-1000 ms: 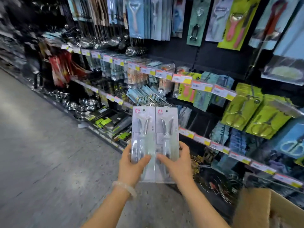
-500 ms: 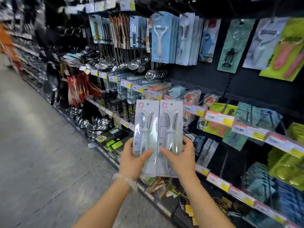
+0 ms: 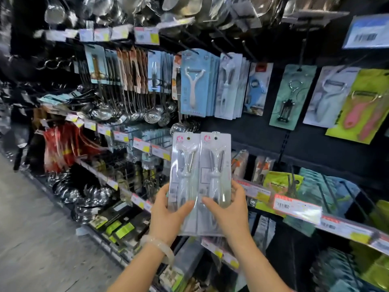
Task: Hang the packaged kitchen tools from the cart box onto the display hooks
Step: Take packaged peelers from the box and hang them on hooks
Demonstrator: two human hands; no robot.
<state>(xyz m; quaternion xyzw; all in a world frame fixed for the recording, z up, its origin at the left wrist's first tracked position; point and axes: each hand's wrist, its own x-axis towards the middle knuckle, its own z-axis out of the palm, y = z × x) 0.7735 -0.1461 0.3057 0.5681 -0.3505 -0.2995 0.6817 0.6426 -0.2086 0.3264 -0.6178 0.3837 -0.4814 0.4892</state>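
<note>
Crowded display hooks (image 3: pixel 248 49) behind; left hand (image 3: pixel 166 216) and right hand (image 3: pixel 229 213) each grip a peeler pack (image 3: pixel 200 175).

Shop aisle: price-tagged shelves (image 3: pixel 296 205), carded peelers (image 3: pixel 192 85) on hooks.

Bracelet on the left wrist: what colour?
Pale, milky white bracelet, seen in the head view, the only one.
</note>
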